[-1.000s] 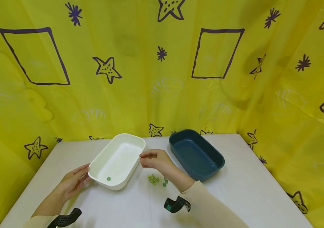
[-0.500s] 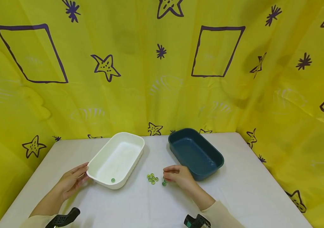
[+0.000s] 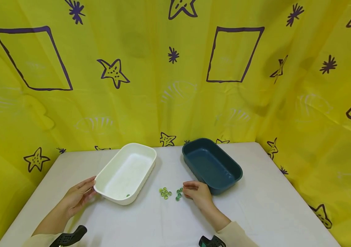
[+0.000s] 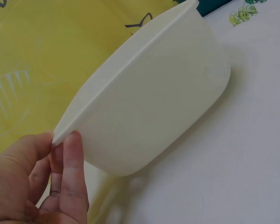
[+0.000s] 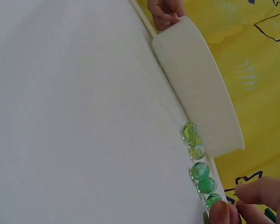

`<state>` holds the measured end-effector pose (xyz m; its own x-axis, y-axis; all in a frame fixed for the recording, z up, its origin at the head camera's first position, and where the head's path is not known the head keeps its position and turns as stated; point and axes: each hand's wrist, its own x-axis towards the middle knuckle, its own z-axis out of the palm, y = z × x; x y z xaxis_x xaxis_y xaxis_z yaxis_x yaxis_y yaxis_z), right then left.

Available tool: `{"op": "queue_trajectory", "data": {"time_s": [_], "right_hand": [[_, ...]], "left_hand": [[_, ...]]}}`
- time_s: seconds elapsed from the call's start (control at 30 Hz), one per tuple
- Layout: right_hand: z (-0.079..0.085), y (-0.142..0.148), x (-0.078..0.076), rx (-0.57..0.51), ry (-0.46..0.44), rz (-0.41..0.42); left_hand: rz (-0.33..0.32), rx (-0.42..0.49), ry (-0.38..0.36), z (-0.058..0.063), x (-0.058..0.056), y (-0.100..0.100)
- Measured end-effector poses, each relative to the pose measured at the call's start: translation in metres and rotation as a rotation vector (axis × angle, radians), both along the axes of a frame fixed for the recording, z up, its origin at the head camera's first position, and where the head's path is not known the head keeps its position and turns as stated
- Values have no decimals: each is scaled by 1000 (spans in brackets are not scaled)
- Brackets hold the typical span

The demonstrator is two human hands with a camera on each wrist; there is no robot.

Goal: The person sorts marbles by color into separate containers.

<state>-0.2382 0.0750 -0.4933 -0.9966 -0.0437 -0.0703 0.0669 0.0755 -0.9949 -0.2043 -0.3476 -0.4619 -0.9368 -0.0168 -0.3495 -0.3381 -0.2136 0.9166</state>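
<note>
My left hand (image 3: 78,197) pinches the near-left rim of a white plastic tub (image 3: 132,168), thumb above and fingers beneath the edge. One green marble (image 3: 128,195) lies inside the tub near its front wall. On the table, a row of several green marbles (image 3: 177,198) lies right beside the fingertips of my right hand (image 3: 198,195). Seen from the right wrist, thumb and fingers stand apart with a green marble (image 5: 213,200) close to a fingertip. Just left of that row sits a cluster of several yellow-green marbles (image 3: 166,197).
A dark teal tub (image 3: 212,168) stands at the back right, just behind my right hand. The table (image 3: 144,226) has a white cover. Yellow patterned cloth (image 3: 150,68) hangs around its back and sides.
My right hand has left the white tub's side, come to the green marbles and shifted slightly right. The marble inside the tub has rolled right. My left hand keeps its grip.
</note>
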Motion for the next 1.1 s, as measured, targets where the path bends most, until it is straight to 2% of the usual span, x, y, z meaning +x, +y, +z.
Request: {"op": "queue_trajectory", "data": {"time_s": [0.37, 0.63, 1.1], "right_hand": [[0, -1, -6, 112, 66, 65], [-2, -1, -11, 174, 65, 70], [-5, -2, -13, 271, 128, 92]], "left_hand": [[4, 19, -11, 0, 0, 0], [7, 8, -17, 0, 0, 0], [5, -17, 5, -1, 0, 1]]}}
